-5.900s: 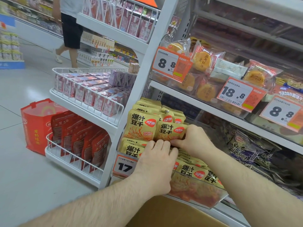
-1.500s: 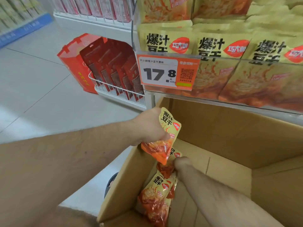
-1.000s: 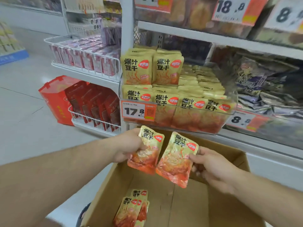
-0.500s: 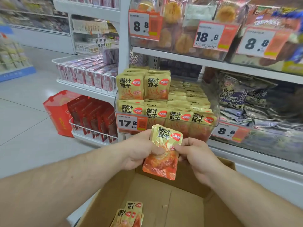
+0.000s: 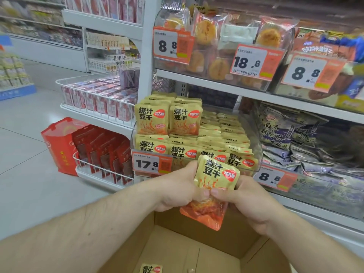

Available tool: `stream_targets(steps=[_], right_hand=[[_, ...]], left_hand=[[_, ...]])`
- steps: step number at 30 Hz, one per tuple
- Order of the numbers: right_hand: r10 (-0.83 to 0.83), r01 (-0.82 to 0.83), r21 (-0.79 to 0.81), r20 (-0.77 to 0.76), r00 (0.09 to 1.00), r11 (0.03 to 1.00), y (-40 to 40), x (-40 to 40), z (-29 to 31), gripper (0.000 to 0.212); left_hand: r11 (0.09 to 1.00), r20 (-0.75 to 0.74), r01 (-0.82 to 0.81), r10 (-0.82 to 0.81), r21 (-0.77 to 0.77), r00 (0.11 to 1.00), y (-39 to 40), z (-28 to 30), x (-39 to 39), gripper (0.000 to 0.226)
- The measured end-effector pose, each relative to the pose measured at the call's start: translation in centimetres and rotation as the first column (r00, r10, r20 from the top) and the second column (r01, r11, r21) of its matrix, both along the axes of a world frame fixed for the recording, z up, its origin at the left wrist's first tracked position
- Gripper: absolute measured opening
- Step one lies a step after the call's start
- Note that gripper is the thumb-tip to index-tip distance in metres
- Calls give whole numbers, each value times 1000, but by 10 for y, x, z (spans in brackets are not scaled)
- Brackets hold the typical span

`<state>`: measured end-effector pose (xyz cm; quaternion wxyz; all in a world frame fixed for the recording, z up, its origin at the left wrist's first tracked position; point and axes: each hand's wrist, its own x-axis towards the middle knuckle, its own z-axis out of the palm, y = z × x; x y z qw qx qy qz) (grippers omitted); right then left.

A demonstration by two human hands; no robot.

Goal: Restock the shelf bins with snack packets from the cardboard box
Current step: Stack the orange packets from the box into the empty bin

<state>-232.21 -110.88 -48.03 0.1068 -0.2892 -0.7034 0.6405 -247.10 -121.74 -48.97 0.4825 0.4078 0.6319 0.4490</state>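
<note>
We hold a small stack of snack packets between both hands just above the open cardboard box, and the point that matters is how this stack lies relative to the clear shelf bin it has to enter. Our left hand clasps the stack's left edge and our right hand clasps its right edge, thumbs meeting on the front face near the middle, so each grip is closed on the packets. How many packets are in the stack we cannot tell. Its long axis runs top to bottom, leaning a little to the right at the top, with the yellow printed end up and the orange end hanging toward the box. The bin sits straight ahead and slightly above, its front lip with the 17.8 price tag just beside our left knuckles. Inside, two upright packets stand high at the left end, while the rows toward the right end lie lower, so we judge that the open room is up and to the right of the stack. The right hand is nearer that gap. One more packet lies on the floor of the box, at its near edge.
</note>
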Motion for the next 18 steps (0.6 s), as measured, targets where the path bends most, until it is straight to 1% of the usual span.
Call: stream_targets(steps=[1, 2, 3, 4, 5, 6, 7, 8, 9, 10, 12, 16, 18], right_hand=[[-17, 17, -4, -21, 1000, 1000, 3, 0, 4, 22], [-48, 47, -15, -51, 998, 999, 6, 0, 10, 24], [-86, 85, -19, -87, 993, 996, 12, 0, 16, 29], [-128, 129, 0, -117, 985, 992, 18, 0, 24, 34], [-168, 175, 37, -145, 975, 984, 25, 0, 32, 36], [-204, 220, 71, -180, 962, 973, 32, 0, 40, 31], [-227, 254, 101, -225, 947, 962, 37, -2, 48, 23], [-242, 282, 131, -258, 935, 950, 40, -4, 55, 16], [-247, 299, 166, -276, 929, 940, 43, -8, 61, 13], [-242, 306, 207, -284, 928, 929, 45, -12, 65, 11], [-201, 289, 309, -286, 937, 906, 51, -21, 73, 13], [-168, 284, 470, -274, 947, 836, 57, -41, 83, 18], [-144, 267, 559, -255, 956, 785, 57, -51, 86, 18]], left_hand=[[1000, -37, 25, -24, 16, 999, 1, 3, -2, 74], [998, -104, 43, -38, 46, 994, 0, 8, -5, 80], [995, -224, 49, -29, 84, 974, -1, 14, -9, 85], [992, -405, 33, 20, 124, 914, -2, 19, -14, 88], [985, -619, 6, 105, 174, 779, -4, 21, -19, 89], [973, -795, -4, 192, 232, 576, -5, 21, -26, 88], [967, -894, -8, 239, 255, 378, -6, 18, -32, 88], [972, -943, -26, 231, 232, 239, -5, 12, -37, 89], [982, -968, -56, 189, 182, 163, -3, 6, -40, 91], [988, -982, -84, 140, 130, 125, 0, 0, -42, 93], [991, -992, -115, 86, 75, 95, 6, -7, -44, 95], [983, -977, -119, 157, 140, 145, 9, -10, -51, 92], [976, -971, -119, 196, 180, 139, 8, -11, -55, 88]])
